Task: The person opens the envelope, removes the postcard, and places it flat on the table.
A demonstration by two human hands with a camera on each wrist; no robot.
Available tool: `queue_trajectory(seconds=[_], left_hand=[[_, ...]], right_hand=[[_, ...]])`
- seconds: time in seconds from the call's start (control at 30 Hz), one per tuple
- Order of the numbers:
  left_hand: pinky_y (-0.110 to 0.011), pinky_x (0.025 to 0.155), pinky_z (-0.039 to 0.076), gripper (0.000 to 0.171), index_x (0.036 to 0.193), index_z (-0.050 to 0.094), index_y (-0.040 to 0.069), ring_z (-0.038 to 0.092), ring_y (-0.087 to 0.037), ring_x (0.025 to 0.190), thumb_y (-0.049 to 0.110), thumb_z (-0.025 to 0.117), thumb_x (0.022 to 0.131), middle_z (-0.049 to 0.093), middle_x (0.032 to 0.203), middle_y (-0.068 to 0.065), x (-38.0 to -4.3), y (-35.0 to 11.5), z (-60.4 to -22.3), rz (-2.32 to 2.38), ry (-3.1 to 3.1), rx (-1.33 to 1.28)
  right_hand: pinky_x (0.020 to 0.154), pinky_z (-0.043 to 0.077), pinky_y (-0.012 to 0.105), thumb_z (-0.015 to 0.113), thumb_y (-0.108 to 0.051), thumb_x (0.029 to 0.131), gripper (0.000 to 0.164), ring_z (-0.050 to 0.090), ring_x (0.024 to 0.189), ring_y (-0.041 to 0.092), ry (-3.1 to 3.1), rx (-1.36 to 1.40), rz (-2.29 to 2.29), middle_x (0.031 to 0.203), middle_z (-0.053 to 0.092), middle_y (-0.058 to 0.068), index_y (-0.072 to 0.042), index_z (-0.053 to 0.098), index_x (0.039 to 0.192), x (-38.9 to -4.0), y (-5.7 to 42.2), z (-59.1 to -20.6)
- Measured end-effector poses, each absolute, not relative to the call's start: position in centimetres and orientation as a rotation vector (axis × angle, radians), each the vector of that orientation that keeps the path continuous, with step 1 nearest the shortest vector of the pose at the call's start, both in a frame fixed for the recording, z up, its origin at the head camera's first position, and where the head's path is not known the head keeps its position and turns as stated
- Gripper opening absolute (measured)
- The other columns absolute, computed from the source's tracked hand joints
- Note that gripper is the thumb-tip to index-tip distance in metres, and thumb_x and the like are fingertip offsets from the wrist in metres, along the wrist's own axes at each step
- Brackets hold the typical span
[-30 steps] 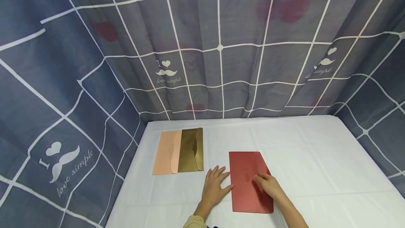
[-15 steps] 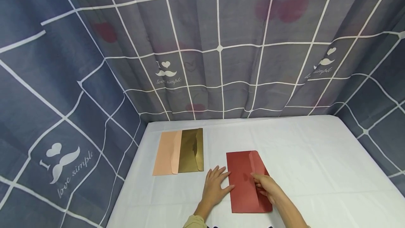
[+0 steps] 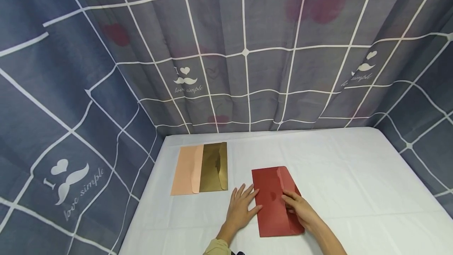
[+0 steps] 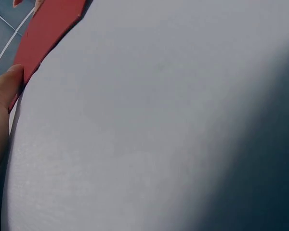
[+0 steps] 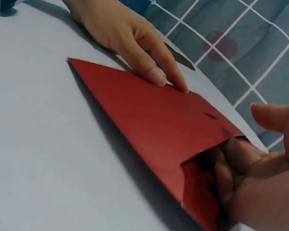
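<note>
A red envelope (image 3: 270, 204) lies on the white-covered table in front of me. My left hand (image 3: 240, 207) rests at its left edge, with fingers spread and thumb and fingertips touching the paper. The right wrist view shows the envelope's mouth (image 5: 197, 180) gaping. There my right hand (image 5: 265, 187) has its fingers inside the mouth, partly hidden by the paper, while its thumb stands apart from the paper. In the head view the right hand (image 3: 301, 209) lies over the envelope's right side.
Left of the red envelope lie a peach envelope (image 3: 185, 170) and a gold envelope (image 3: 211, 168), side by side and touching. The white tablecloth (image 3: 354, 184) reaches back to a grey-blue checked curtain (image 3: 226, 70), which also hangs on both sides.
My right hand's fingers have gone from on top of the red envelope to under its lifted edge. The envelope has shifted slightly left and turned a little. The left hand barely moved.
</note>
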State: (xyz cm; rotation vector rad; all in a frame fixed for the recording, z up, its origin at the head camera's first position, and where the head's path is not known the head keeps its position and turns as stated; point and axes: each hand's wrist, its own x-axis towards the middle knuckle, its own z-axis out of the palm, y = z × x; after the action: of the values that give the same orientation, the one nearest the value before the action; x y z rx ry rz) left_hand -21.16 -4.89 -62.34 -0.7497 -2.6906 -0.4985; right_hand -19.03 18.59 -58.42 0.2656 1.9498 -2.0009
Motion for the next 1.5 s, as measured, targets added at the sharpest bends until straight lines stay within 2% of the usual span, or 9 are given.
queue_trajectory(seconds=[0.2, 0.4, 0.73, 0.8, 0.97, 1.07, 1.13, 1.37, 1.5], left_hand=[[-0.051, 0.106, 0.026, 0.053, 0.135, 0.055, 0.024, 0.037, -0.027, 0.133, 0.055, 0.048, 0.093, 0.049, 0.140, 0.002, -21.2, -4.8, -62.2, -0.494, -2.727, -0.733], [-0.051, 0.106, 0.027, 0.052, 0.136, 0.055, 0.023, 0.037, -0.028, 0.132, 0.053, 0.049, 0.093, 0.049, 0.140, 0.001, -21.1, -4.8, -62.0, -0.466, -2.742, -0.719], [-0.051, 0.106, 0.029, 0.051, 0.134, 0.057, 0.023, 0.039, -0.028, 0.131, 0.052, 0.051, 0.093, 0.051, 0.139, 0.000, -20.8, -4.7, -61.6, -0.488, -2.737, -0.712], [-0.051, 0.106, 0.029, 0.051, 0.134, 0.057, 0.023, 0.040, -0.027, 0.131, 0.052, 0.052, 0.093, 0.051, 0.139, 0.001, -20.8, -4.6, -61.6, -0.494, -2.731, -0.705], [-0.050, 0.106, 0.028, 0.051, 0.133, 0.058, 0.023, 0.040, -0.027, 0.131, 0.052, 0.053, 0.092, 0.051, 0.139, 0.002, -20.9, -4.5, -61.6, -0.509, -2.730, -0.701], [-0.050, 0.106, 0.029, 0.050, 0.133, 0.058, 0.023, 0.040, -0.027, 0.131, 0.052, 0.054, 0.092, 0.051, 0.138, 0.001, -20.9, -4.5, -61.6, -0.500, -2.721, -0.704], [-0.050, 0.105, 0.030, 0.050, 0.133, 0.058, 0.023, 0.040, -0.027, 0.130, 0.052, 0.053, 0.092, 0.051, 0.138, 0.001, -20.9, -4.5, -61.6, -0.492, -2.716, -0.707], [-0.050, 0.107, 0.027, 0.051, 0.133, 0.058, 0.023, 0.039, -0.026, 0.132, 0.053, 0.052, 0.092, 0.050, 0.139, 0.002, -21.0, -4.5, -61.8, -0.517, -2.738, -0.699], [-0.049, 0.108, 0.026, 0.051, 0.133, 0.058, 0.024, 0.037, -0.025, 0.133, 0.053, 0.052, 0.092, 0.049, 0.140, 0.003, -21.0, -4.5, -62.0, -0.518, -2.761, -0.685]], right_hand=[[0.080, 0.050, 0.026, 0.050, -0.015, 0.100, 0.057, 0.060, 0.097, 0.013, 1.980, 0.071, -2.098, 0.122, 0.057, 0.023, 0.007, 0.024, 0.146, -17.8, 19.5, -59.4], [0.085, 0.048, 0.020, 0.052, -0.009, 0.098, 0.053, 0.060, 0.102, 0.005, 1.960, 0.154, -2.322, 0.117, 0.063, 0.016, 0.001, 0.028, 0.145, -16.9, 20.0, -60.6], [0.088, 0.047, 0.019, 0.053, -0.017, 0.099, 0.053, 0.054, 0.107, -0.005, 1.978, 0.277, -2.367, 0.139, 0.042, 0.019, 0.000, 0.030, 0.144, -16.4, 19.7, -60.9], [0.088, 0.046, 0.019, 0.052, -0.018, 0.100, 0.052, 0.053, 0.108, -0.006, 1.979, 0.288, -2.377, 0.137, 0.045, 0.014, -0.002, 0.031, 0.144, -16.4, 19.7, -60.9], [0.087, 0.048, 0.020, 0.052, -0.018, 0.099, 0.052, 0.056, 0.107, -0.003, 1.959, 0.284, -2.416, 0.120, 0.057, -0.014, -0.002, 0.031, 0.144, -16.2, 19.8, -60.9], [0.085, 0.050, 0.022, 0.053, -0.017, 0.099, 0.053, 0.058, 0.105, 0.000, 1.963, 0.276, -2.426, 0.113, 0.060, -0.019, -0.001, 0.030, 0.145, -16.1, 19.8, -61.0], [0.083, 0.051, 0.023, 0.053, -0.018, 0.099, 0.053, 0.060, 0.103, 0.002, 1.991, 0.281, -2.405, 0.113, 0.062, -0.016, -0.003, 0.031, 0.145, -16.1, 19.8, -61.0], [0.073, 0.055, 0.026, 0.062, -0.020, 0.094, 0.058, 0.064, 0.091, 0.006, 2.226, 0.345, -2.240, 0.124, 0.060, 0.018, -0.011, 0.035, 0.144, -16.0, 19.4, -61.0], [0.073, 0.054, 0.023, 0.070, -0.015, 0.088, 0.066, 0.063, 0.091, 0.006, 2.365, 0.286, -2.185, 0.122, 0.057, 0.023, -0.011, 0.035, 0.144, -15.9, 18.9, -61.3]])
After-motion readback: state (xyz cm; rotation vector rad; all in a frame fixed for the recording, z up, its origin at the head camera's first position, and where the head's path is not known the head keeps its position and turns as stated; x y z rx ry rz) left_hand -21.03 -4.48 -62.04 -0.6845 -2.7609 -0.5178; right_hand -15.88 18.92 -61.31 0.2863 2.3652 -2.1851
